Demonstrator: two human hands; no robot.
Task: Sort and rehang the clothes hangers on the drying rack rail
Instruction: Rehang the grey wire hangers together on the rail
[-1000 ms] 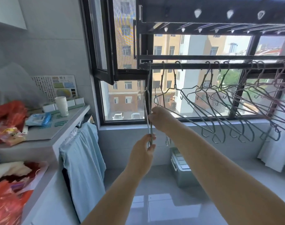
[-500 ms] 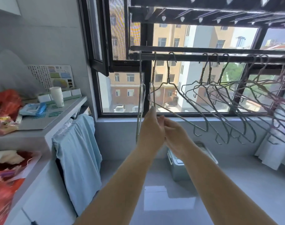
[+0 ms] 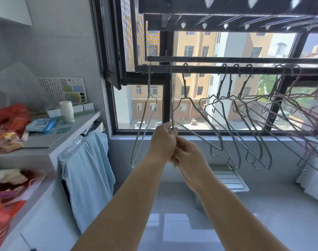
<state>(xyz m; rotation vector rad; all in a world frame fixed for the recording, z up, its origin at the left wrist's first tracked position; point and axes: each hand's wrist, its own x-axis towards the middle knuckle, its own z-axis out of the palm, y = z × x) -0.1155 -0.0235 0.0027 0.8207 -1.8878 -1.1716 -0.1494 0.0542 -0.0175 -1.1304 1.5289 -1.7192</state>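
Observation:
A dark drying rack rail (image 3: 208, 69) runs across the window. Several silver wire hangers hang from it. The leftmost hanger (image 3: 142, 127) hangs free, turned edge-on. The second hanger (image 3: 171, 98) hangs straight down from the rail, and both hands grip its lower part: my left hand (image 3: 162, 142) pinches the wire, my right hand (image 3: 189, 156) closes on it just below. A third hanger (image 3: 199, 113) hangs to the right, then a tangled bunch of grey hangers (image 3: 245, 127) and pinkish ones (image 3: 306, 109).
A white counter (image 3: 51, 142) at the left carries a cup (image 3: 66, 111), packets and red bags (image 3: 9, 120). A light blue cloth (image 3: 89, 171) hangs off its front. A grey lidded box (image 3: 225, 178) stands on the floor under the window. The window sash (image 3: 111, 51) swings inward at the upper left.
My hands have come together on the second hanger from the left, after the left one held the leftmost hanger a second ago. That hanger now hangs free.

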